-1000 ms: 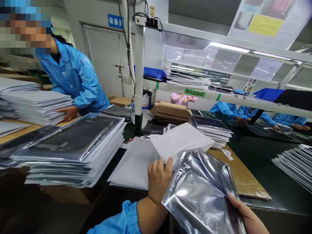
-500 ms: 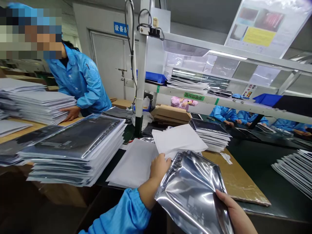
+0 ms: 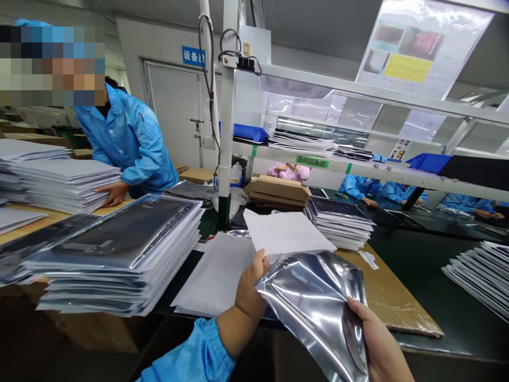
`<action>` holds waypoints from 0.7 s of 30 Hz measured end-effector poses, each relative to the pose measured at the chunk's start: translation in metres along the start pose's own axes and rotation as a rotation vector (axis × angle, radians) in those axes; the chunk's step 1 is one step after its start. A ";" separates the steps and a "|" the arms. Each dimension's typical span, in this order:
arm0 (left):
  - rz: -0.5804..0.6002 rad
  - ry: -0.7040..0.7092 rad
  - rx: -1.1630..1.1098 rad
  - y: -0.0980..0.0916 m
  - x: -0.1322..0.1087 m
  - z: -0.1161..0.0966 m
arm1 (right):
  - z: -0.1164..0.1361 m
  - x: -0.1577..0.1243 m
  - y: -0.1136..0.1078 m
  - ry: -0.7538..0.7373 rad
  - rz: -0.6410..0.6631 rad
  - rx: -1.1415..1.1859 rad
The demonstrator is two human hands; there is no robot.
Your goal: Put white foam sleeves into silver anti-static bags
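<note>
A shiny silver bag (image 3: pixel 318 307) is held between my two hands over the table's front edge. My left hand (image 3: pixel 252 281) is closed at the bag's upper left corner, beside a white sheet (image 3: pixel 288 232) that reaches to the bag's upper edge. Whether the sheet is partly inside the bag cannot be made out. My right hand (image 3: pixel 376 337) grips the bag's right side, thumb on top and the other fingers hidden beneath. Left of my left hand lie flat white sheets (image 3: pixel 217 273).
A tall stack of dark-faced panels with white layers (image 3: pixel 119 254) stands at the left. Behind it a person in blue (image 3: pixel 127 132) touches a white stack. A brown board (image 3: pixel 397 297) and more stacks lie right, below a metal shelf (image 3: pixel 358 172).
The bag's near left edge has folded inward and its upper part is less flat. My left hand has turned more upright and shifted slightly left. The view has shifted slightly.
</note>
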State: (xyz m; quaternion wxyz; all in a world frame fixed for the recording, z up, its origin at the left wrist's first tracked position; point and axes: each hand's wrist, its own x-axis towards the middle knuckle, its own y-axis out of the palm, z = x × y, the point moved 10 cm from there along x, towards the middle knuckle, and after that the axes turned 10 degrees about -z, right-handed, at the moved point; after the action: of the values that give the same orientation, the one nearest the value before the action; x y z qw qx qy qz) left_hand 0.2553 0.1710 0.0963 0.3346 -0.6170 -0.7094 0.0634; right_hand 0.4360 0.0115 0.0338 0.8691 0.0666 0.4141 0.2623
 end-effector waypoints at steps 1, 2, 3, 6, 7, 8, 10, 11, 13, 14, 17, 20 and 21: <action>0.009 0.009 -0.023 0.001 -0.001 0.002 | 0.001 0.000 0.001 0.007 -0.022 0.050; 0.020 0.029 -0.027 0.002 -0.002 0.003 | 0.001 0.000 0.002 0.021 -0.038 0.103; 0.034 0.057 -0.017 0.002 -0.001 0.003 | 0.002 0.002 0.003 0.029 -0.043 0.141; 0.091 0.118 0.037 0.002 0.001 0.000 | 0.010 0.010 0.003 -0.039 -0.061 0.125; 0.096 0.113 0.052 0.001 0.002 -0.001 | 0.012 0.014 0.002 -0.065 -0.067 0.111; 0.090 0.092 0.064 -0.001 0.004 0.000 | 0.015 0.018 0.002 -0.101 -0.069 0.101; 0.068 0.047 0.074 -0.005 0.005 -0.001 | 0.022 0.023 0.005 -0.200 -0.067 0.084; 0.055 0.029 0.077 -0.007 0.005 -0.001 | 0.026 0.024 0.006 -0.260 -0.073 0.071; 0.024 0.012 0.098 -0.009 0.004 -0.004 | 0.034 0.021 0.009 -0.367 -0.114 0.044; 0.003 0.020 0.118 -0.010 0.004 -0.006 | 0.038 0.018 0.011 -0.408 -0.149 0.036; -0.032 0.093 0.212 -0.009 -0.001 -0.017 | 0.046 0.004 0.015 -0.457 -0.256 0.036; 0.013 0.211 0.311 0.002 -0.015 -0.028 | 0.050 -0.008 0.023 -0.464 -0.298 0.054; 0.046 0.252 0.322 0.006 -0.022 -0.030 | 0.049 -0.010 0.025 -0.462 -0.297 0.064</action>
State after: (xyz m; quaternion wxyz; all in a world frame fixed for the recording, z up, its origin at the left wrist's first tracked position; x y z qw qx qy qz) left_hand 0.2772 0.1426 0.1073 0.5137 -0.5744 -0.6284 0.1058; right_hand 0.4579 0.0331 0.0809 0.9668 0.0906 0.2184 0.0966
